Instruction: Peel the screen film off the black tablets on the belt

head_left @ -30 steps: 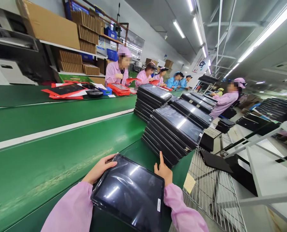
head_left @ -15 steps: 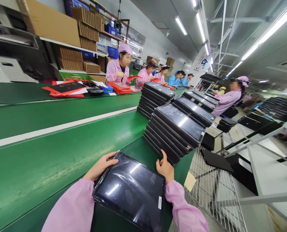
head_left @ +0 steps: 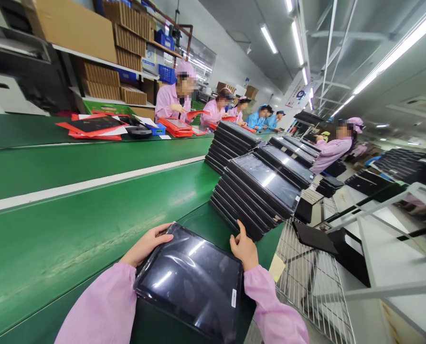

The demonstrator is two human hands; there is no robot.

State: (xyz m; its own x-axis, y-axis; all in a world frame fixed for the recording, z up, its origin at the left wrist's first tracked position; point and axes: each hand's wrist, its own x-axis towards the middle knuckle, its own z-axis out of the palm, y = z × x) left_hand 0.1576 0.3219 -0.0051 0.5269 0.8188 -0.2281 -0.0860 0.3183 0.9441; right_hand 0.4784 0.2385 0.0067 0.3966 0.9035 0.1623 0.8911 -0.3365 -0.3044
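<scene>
A black tablet point(head_left: 189, 282) in clear film, with a small white label near its right edge, lies tilted in front of me. My left hand point(head_left: 147, 244) grips its far left corner, thumb over the top and the other fingers along the edge. Beside its far right corner is my right hand point(head_left: 244, 249), index finger stretched forward and the others loosely bent, with nothing visible in it. That fingertip comes close to the foot of a tall stack of similar tablets point(head_left: 247, 203); whether it touches is unclear.
More tablet stacks point(head_left: 229, 143) stand behind. A green conveyor belt point(head_left: 101, 215) runs along the left, with red sleeves point(head_left: 177, 127) on its far side. Several co-workers sit beyond it; one person point(head_left: 336, 148) stands at the right. A wire rack point(head_left: 313, 286) is below on the right.
The view has shifted slightly, so the things at the right appear a little further left. Both hands and the tablet keep nearly the same arrangement.
</scene>
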